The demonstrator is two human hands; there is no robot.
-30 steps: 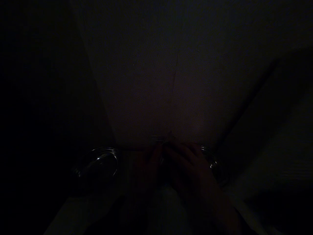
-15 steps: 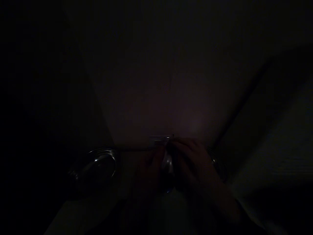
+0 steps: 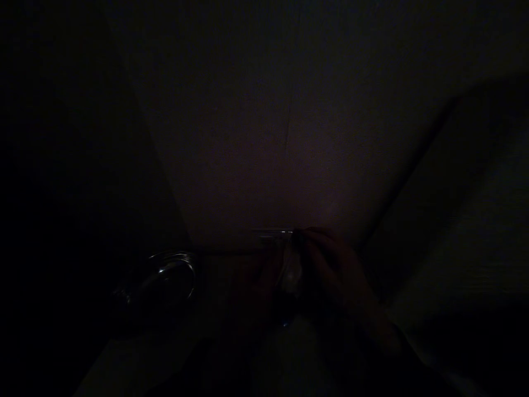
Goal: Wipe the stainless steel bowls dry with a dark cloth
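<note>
The view is very dark, and much detail is lost. My right hand [image 3: 333,262] comes in from the lower right, its fingers bent and pinched together. Whatever its fingertips hold is too dark to name. Just left of it hangs a pale, crumpled-looking thing [image 3: 291,273], its kind unclear. Close on the other side, my left hand [image 3: 252,281] is barely visible, with fingers curled toward that pale thing. Behind the fingertips runs a narrow shiny strip [image 3: 273,231].
To the left is a shiny, rounded, see-through dish or bowl [image 3: 173,278] with glinting rims. A plain wall-like surface [image 3: 268,149] rises ahead. On the right, a dark slanted edge [image 3: 409,171] borders a paler panel. A small bluish glint shows below my hands.
My right hand has shifted slightly to the right, away from my left. More of the pale thing between them now shows. The picture has become darker.
</note>
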